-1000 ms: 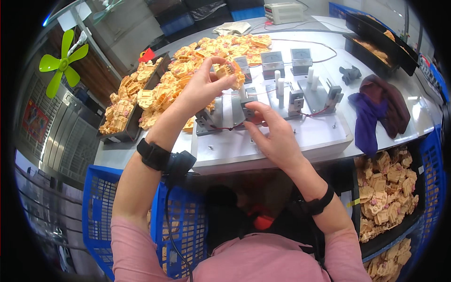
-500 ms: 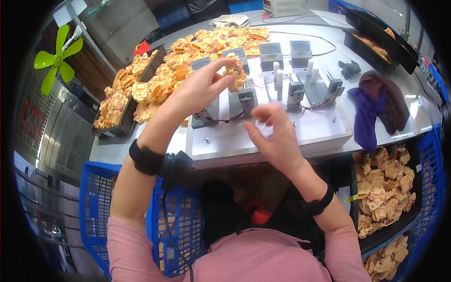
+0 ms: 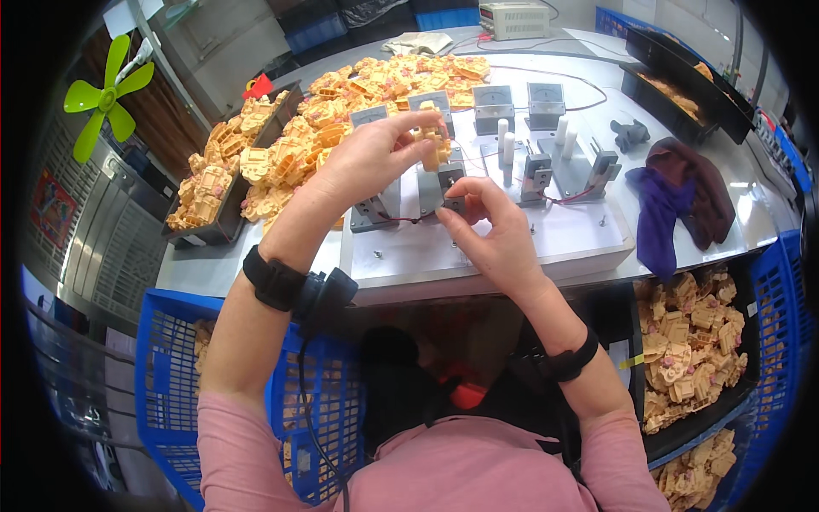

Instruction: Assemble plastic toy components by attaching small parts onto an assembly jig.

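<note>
My left hand grips a pale orange plastic part between thumb and fingers, holding it at the second test stand from the left. Below the part is that stand's grey block, with a wire running off it. My right hand has thumb and forefinger closed on the front of this block; the fingertips partly hide it. Behind the stand rises a grey panel meter. To the right, two similar stands carry upright white posts.
Many loose orange parts are heaped at the left and back, some in a black tray. Dark cloths lie at the right. Blue crates flank me below the table edge; the right one holds a black bin of parts.
My right hand has moved slightly left and inward, and its fingers have closed on the front of the grey block. The left hand still holds the orange part in nearly the same place.
</note>
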Demonstrator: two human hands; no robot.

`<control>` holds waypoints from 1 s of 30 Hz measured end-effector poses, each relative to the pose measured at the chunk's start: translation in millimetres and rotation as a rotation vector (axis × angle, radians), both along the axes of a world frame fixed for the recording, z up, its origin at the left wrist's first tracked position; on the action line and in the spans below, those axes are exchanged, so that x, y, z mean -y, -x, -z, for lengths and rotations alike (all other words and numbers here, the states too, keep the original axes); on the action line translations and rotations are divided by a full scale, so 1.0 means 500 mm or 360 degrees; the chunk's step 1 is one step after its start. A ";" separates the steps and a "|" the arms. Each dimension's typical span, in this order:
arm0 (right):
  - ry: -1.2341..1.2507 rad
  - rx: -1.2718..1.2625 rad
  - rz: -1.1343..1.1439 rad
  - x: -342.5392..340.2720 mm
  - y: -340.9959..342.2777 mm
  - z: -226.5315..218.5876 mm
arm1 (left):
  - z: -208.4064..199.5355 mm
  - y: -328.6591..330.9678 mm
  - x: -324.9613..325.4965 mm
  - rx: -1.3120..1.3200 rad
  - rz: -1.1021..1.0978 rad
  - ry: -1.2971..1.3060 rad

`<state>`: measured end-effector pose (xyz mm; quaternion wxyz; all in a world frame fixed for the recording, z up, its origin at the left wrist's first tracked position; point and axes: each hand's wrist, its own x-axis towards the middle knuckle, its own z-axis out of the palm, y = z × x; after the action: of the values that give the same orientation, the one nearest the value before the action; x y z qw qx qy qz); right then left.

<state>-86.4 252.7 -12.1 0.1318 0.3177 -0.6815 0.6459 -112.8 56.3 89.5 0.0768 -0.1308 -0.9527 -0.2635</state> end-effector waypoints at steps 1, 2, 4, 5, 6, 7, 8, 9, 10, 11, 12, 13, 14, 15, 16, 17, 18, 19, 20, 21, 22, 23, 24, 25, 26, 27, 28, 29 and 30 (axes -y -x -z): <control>-0.0007 -0.0001 0.0000 -0.001 0.000 0.001 | 0.011 0.006 0.003 -0.0001 0.0000 -0.0007; 0.0030 -0.0017 -0.0014 -0.001 -0.001 0.003 | 0.028 0.014 0.008 -0.0036 0.0054 0.0142; 0.0045 -0.0038 -0.0053 0.002 0.001 0.004 | 0.032 0.013 0.006 0.0020 0.0057 0.0249; 0.0012 -0.0025 0.0003 0.000 0.001 0.006 | 0.035 0.013 0.006 0.0021 0.0034 0.0226; -0.0026 -0.0014 0.0043 0.004 -0.002 0.007 | 0.033 0.005 0.010 -0.0108 0.0037 0.0400; -0.0019 -0.0079 0.0170 0.019 0.002 0.012 | 0.029 -0.009 0.016 -0.0230 0.0015 0.0576; -0.0050 -0.0042 0.0209 0.022 0.009 0.023 | 0.028 -0.025 0.025 -0.0306 0.0004 0.0542; 0.0066 -0.0028 0.0245 0.026 0.009 0.030 | 0.037 -0.035 0.058 -0.0535 0.0075 0.0411; 0.0045 -0.0050 0.0311 0.027 0.013 0.040 | 0.022 -0.071 0.085 -0.0618 0.0065 0.0368; -0.0093 -0.0168 0.0360 0.010 0.036 0.059 | 0.015 -0.105 0.122 -0.0686 0.0044 0.0256; 0.0057 0.0004 0.0218 0.005 0.039 0.065 | 0.004 -0.162 0.168 -0.0565 -0.0025 0.0068; 0.0012 0.0002 0.0364 -0.003 0.038 0.052 | 0.003 -0.213 0.213 -0.0460 -0.0077 -0.0139; -0.0027 0.0190 0.0350 -0.020 0.033 0.040 | 0.022 -0.248 0.291 -0.0394 -0.0215 -0.0191; 0.0057 0.0213 0.0312 -0.037 0.057 0.051 | 0.043 -0.298 0.360 -0.0325 -0.0347 -0.0241; 0.0025 0.0184 0.0317 -0.048 0.081 0.061 | 0.051 -0.406 0.409 -0.0027 -0.0465 -0.0558; 0.0054 0.0223 0.0284 -0.058 0.094 0.067 | 0.089 -0.496 0.468 0.0118 -0.0706 -0.0691; -0.0021 0.0150 0.0324 -0.089 0.096 0.044 | 0.105 -0.565 0.482 0.0188 -0.0992 -0.0456; -0.0064 0.0107 0.0310 -0.091 0.094 0.040 | 0.192 -0.653 0.569 0.0181 -0.1027 -0.0424; -0.0047 0.0122 0.0322 -0.086 0.095 0.042 | 0.250 -0.744 0.615 0.0403 -0.1223 -0.0451; -0.0031 0.0134 0.0349 -0.075 0.092 0.042 | 0.307 -0.830 0.648 0.0672 -0.1477 -0.0307; -0.0117 0.0134 0.0472 -0.053 0.072 0.035 | 0.348 -0.903 0.661 0.0986 -0.1665 -0.0569; -0.0217 0.0114 0.0566 -0.044 0.070 0.027 | 0.433 -0.990 0.665 0.1214 -0.1802 -0.0690; -0.0044 0.0120 0.0345 -0.068 0.108 0.040 | 0.508 -1.080 0.680 0.1323 -0.1888 -0.0785; -0.0079 0.0116 0.0332 -0.084 0.116 0.038 | 0.553 -1.123 0.672 0.1518 -0.1945 -0.0783; -0.0051 0.0177 0.0333 -0.093 0.124 0.031 | 0.602 -1.170 0.669 0.1718 -0.1917 -0.0733; -0.0010 0.0242 0.0342 -0.087 0.127 0.029 | 0.674 -1.223 0.664 0.1711 -0.1787 -0.0720; -0.0055 0.0206 0.0412 -0.074 0.111 0.020 | 0.696 -1.207 0.633 0.1742 -0.1712 -0.0543; -0.0069 0.0197 0.0413 -0.059 0.102 0.019 | 0.762 -1.236 0.613 0.1624 -0.1705 -0.0425; -0.0060 0.0174 0.0441 -0.053 0.092 0.013 | 0.787 -1.222 0.593 0.1612 -0.1596 -0.0136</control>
<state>-132.4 279.1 -18.7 0.1763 0.1874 -0.7371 0.6249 498.4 -240.2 -303.9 -0.2581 0.4645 -0.8056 -0.2618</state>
